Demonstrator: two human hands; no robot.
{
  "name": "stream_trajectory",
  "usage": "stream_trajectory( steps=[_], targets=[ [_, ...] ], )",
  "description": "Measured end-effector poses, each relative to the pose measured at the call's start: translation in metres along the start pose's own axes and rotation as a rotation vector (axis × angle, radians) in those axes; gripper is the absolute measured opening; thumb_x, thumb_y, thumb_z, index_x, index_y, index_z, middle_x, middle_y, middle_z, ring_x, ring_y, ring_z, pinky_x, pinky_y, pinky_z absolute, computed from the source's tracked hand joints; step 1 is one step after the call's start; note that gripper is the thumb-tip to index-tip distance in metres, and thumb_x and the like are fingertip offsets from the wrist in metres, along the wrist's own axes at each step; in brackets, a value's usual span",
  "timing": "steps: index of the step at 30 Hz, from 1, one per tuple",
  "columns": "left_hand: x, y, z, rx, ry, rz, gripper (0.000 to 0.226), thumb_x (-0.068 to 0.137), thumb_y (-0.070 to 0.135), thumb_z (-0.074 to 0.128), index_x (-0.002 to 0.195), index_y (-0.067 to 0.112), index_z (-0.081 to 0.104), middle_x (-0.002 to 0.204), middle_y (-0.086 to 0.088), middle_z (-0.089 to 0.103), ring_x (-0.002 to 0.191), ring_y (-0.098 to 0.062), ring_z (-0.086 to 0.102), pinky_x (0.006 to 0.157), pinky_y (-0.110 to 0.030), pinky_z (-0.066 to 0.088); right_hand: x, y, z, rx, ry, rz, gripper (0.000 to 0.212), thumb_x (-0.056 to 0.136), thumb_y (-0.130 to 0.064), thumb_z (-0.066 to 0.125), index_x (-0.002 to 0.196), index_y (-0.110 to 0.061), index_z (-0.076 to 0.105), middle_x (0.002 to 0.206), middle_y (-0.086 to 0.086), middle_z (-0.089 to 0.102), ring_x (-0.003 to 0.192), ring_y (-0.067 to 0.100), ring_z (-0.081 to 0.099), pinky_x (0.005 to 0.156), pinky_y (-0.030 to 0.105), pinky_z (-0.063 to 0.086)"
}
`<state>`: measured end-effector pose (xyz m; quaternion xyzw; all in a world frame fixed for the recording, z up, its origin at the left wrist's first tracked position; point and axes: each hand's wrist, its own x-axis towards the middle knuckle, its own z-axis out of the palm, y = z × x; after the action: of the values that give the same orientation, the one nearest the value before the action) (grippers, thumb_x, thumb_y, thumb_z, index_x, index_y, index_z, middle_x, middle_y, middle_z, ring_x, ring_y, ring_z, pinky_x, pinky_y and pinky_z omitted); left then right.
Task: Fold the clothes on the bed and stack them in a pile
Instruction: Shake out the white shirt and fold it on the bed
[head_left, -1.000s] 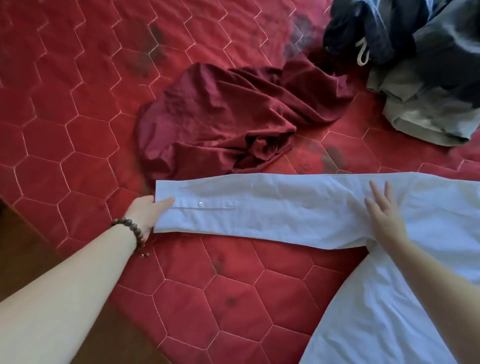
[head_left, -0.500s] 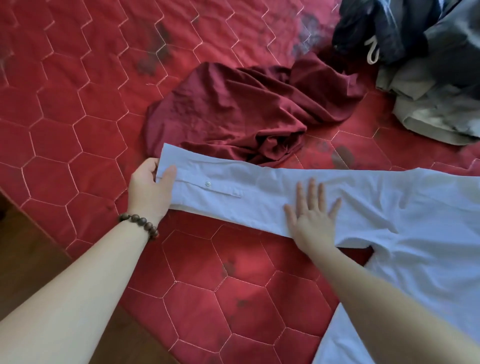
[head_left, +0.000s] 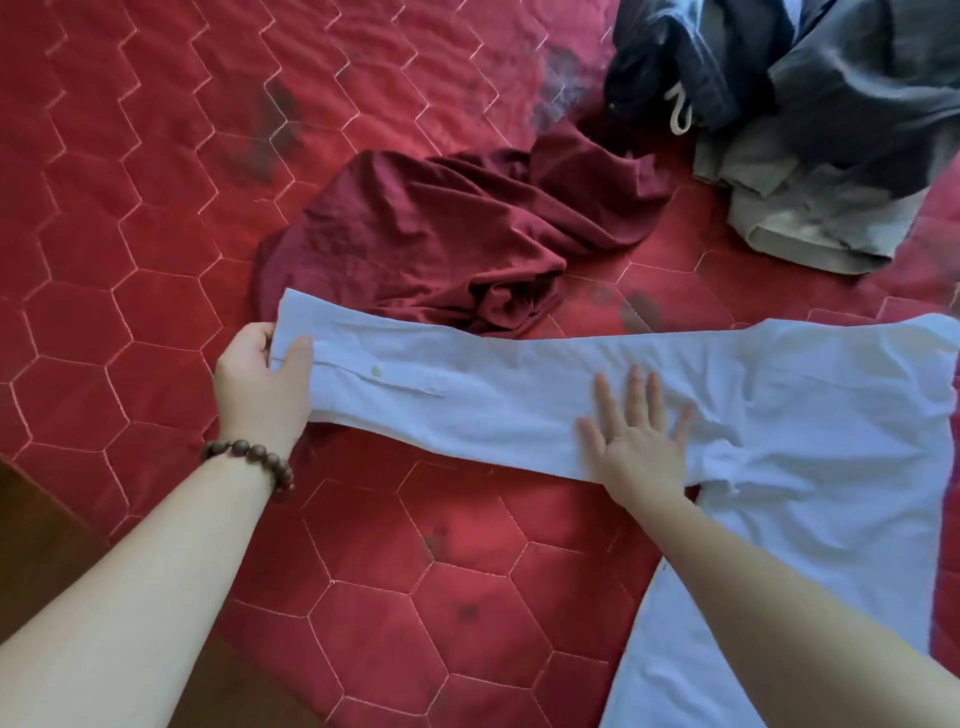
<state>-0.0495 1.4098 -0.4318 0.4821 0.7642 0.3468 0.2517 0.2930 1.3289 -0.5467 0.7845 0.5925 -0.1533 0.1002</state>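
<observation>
The white shirt (head_left: 779, 441) lies flat on the red quilted bed (head_left: 156, 208), with its body by the bed's right side and near edge. One long sleeve (head_left: 467, 395) sticks straight out to the left, so the sleeve's long line runs across the bed from right to left, tipped a little toward the far side at the cuff end. The cuff (head_left: 311, 353) points left, and its top corner rests on the dark red garment (head_left: 441, 234) that sits crumpled just behind the sleeve. The left hand (head_left: 260, 384) is at the very end of the sleeve and pinches the cuff, thumb on top and fingers curled under the cloth. The right hand (head_left: 634, 441) lies flat with fingers spread, pressing down where the sleeve meets the shirt body. So the left hand is the one with the loose end, and the shirt body lies to its right. My guess is the next move is to swing the cuff to the right, over onto the shirt body, while the right hand holds the fold line. A heap of dark and grey clothes (head_left: 831, 130) waits at the far right corner, well apart from the shirt.
</observation>
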Motion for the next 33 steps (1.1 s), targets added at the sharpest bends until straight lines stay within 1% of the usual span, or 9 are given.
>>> stream_trajectory(
  steps=[4, 8, 11, 15, 18, 22, 27, 31, 33],
  targets=[
    [-0.007, 0.025, 0.007, -0.064, -0.025, 0.04, 0.008, 0.087, 0.024, 0.059, 0.084, 0.016, 0.059, 0.064, 0.009, 0.055, 0.055, -0.002, 0.049, 0.051, -0.013, 0.038, -0.015, 0.022, -0.005, 0.101, -0.06, 0.134, 0.062, 0.094, -0.06, 0.013, 0.15, -0.041, -0.008, 0.16, 0.003, -0.019, 0.146, 0.02, -0.019, 0.115, 0.057, -0.009],
    [-0.018, 0.081, 0.019, -0.219, -0.164, 0.105, 0.007, 0.087, 0.025, 0.06, 0.092, 0.022, 0.064, 0.071, 0.013, 0.065, 0.06, 0.006, 0.058, 0.058, -0.014, 0.047, -0.032, -0.009, -0.033, 0.259, -0.125, -0.044, 0.061, 0.101, -0.049, 0.021, 0.151, -0.032, -0.009, 0.16, 0.005, -0.018, 0.147, 0.021, -0.016, 0.118, 0.05, -0.005],
    [-0.03, 0.135, 0.032, -0.323, -0.305, 0.174, 0.01, 0.086, 0.021, 0.063, 0.094, 0.024, 0.067, 0.076, 0.013, 0.069, 0.07, 0.001, 0.064, 0.063, -0.016, 0.051, -0.044, -0.045, -0.098, 0.967, -0.2, -0.078, 0.06, 0.099, -0.049, 0.035, 0.152, -0.033, 0.012, 0.161, -0.006, 0.009, 0.144, 0.004, 0.011, 0.117, 0.027, 0.009],
    [-0.068, 0.207, 0.065, -0.409, -0.612, 0.29, 0.019, 0.086, 0.01, 0.067, 0.096, 0.026, 0.066, 0.081, 0.011, 0.071, 0.075, 0.001, 0.066, 0.068, -0.017, 0.051, -0.056, -0.046, -0.212, 1.763, -0.257, -0.105, 0.07, 0.067, -0.081, 0.056, 0.126, -0.042, 0.054, 0.131, -0.007, 0.059, 0.12, 0.012, 0.057, 0.099, 0.037, 0.048],
    [-0.107, 0.251, 0.091, -0.399, -0.858, 0.404, 0.037, 0.084, 0.009, 0.066, 0.115, 0.03, 0.061, 0.099, 0.012, 0.07, 0.093, -0.003, 0.066, 0.081, -0.023, 0.052, -0.058, 0.007, -0.271, 1.752, -0.11, -0.065, 0.052, 0.083, -0.051, 0.064, 0.116, -0.01, 0.063, 0.103, 0.012, 0.068, 0.094, 0.024, 0.067, 0.075, 0.036, 0.055],
    [-0.169, 0.287, 0.127, -0.403, -1.076, 0.642, 0.032, 0.079, 0.002, 0.06, 0.109, 0.012, 0.066, 0.098, 0.021, 0.062, 0.095, 0.008, 0.058, 0.081, -0.007, 0.041, -0.057, 0.097, -0.287, 1.513, 0.156, 0.228, 0.015, 0.084, -0.014, 0.063, 0.097, -0.007, 0.065, 0.087, 0.009, 0.064, 0.079, 0.023, 0.063, 0.069, 0.037, 0.049],
    [-0.242, 0.254, 0.179, -0.149, -0.765, 0.66, 0.061, 0.068, 0.033, 0.051, 0.128, 0.019, 0.055, 0.131, 0.0, 0.048, 0.124, -0.017, 0.042, 0.105, -0.035, 0.035, -0.074, 0.195, -0.267, 1.721, 0.407, 0.47, 0.019, 0.082, -0.002, 0.042, 0.082, -0.005, 0.061, 0.075, 0.007, 0.061, 0.068, 0.02, 0.062, 0.063, 0.029, 0.05],
    [-0.274, 0.179, 0.22, 0.436, -0.699, 0.58, 0.09, 0.076, 0.039, 0.059, 0.152, 0.024, 0.014, 0.159, -0.008, 0.005, 0.147, -0.022, -0.001, 0.119, -0.044, 0.007, -0.101, 0.294, -0.223, 1.884, 0.455, 0.618, 0.019, 0.078, -0.007, 0.043, 0.088, -0.011, 0.058, 0.085, 0.005, 0.059, 0.077, 0.02, 0.063, 0.073, 0.035, 0.051],
    [-0.283, 0.146, 0.237, 0.659, -0.686, 0.56, 0.099, 0.08, 0.046, 0.059, 0.153, 0.025, -0.004, 0.159, -0.01, -0.014, 0.146, -0.024, -0.018, 0.119, -0.048, -0.003, -0.114, 0.332, -0.185, 1.768, 0.554, 0.831, 0.017, 0.08, -0.003, 0.046, 0.079, -0.014, 0.06, 0.077, 0.0, 0.059, 0.062, 0.012, 0.063, 0.063, 0.029, 0.052]
  ],
)
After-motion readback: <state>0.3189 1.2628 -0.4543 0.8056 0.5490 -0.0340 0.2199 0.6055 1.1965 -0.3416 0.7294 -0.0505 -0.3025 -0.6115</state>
